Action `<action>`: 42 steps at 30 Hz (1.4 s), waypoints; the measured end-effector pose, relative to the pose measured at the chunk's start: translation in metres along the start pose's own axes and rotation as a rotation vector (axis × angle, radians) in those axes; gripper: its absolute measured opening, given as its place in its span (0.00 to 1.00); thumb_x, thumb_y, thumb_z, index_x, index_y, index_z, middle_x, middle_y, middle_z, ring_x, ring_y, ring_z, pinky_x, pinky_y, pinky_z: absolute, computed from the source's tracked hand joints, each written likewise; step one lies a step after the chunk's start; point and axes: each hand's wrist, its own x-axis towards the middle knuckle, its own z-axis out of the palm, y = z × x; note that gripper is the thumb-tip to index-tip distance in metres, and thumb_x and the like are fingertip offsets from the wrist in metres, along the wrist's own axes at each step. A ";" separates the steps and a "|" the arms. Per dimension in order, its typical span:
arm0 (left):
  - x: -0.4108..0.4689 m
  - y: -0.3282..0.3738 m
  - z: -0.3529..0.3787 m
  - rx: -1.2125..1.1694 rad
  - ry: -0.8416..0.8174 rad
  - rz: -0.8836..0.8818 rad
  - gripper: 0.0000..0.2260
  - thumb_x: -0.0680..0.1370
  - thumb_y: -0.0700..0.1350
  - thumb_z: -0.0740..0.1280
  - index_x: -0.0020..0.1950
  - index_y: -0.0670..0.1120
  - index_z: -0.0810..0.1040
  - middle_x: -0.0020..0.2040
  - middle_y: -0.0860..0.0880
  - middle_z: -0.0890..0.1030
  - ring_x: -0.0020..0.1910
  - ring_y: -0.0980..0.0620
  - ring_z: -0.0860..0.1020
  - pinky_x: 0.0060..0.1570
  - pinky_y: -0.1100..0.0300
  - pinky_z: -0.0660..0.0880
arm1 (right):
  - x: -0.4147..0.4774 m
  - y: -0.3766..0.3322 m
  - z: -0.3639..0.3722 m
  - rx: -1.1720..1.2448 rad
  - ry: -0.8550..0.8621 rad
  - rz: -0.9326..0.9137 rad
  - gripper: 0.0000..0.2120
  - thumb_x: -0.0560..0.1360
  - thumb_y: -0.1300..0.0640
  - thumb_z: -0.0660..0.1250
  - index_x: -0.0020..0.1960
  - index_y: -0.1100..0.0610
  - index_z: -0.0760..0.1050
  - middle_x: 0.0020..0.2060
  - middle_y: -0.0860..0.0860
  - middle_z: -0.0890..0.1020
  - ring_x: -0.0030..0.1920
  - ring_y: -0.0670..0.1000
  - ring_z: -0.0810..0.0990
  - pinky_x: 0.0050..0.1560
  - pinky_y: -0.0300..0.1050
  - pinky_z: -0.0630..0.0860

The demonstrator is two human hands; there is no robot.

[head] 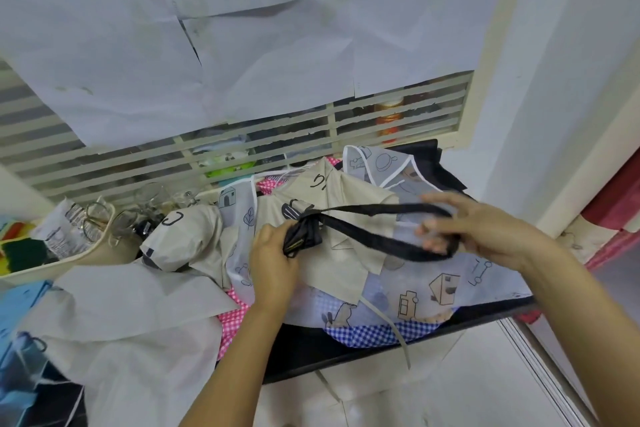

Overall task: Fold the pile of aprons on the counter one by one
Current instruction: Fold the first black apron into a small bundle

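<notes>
Left hand [273, 260] is clenched round a compact black fabric bundle [303, 234], held just above the middle of the heap. Right hand [485, 229], at 3 o'clock from it, pinches the far end of a long black woven strap [367, 209] that loops out of the bundle & back. Prob. a black apron w/ its tie; can't tell if the tie is going on or coming off.

Underneath, unfolded aprons sprawl over the dark desk [311, 357]: a beige printed cotton apron [339, 263] in the middle, a see-through white apron w/ house drawings [433, 288] at 4 o'clock, pink gingham cloth [235, 319] at 7.

To do it well, I'd say: strap taut & flat, no twist, folds pinned w/ the left thumb, bundle lifted so nothing below snags.
</notes>
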 end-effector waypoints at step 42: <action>0.003 0.099 -0.043 -0.772 -0.435 0.278 0.10 0.72 0.45 0.73 0.49 0.58 0.79 0.60 0.60 0.79 0.66 0.58 0.73 0.63 0.63 0.70 | 0.045 -0.005 0.049 -0.008 -0.520 0.116 0.09 0.77 0.58 0.65 0.38 0.55 0.71 0.25 0.46 0.70 0.22 0.41 0.63 0.23 0.32 0.61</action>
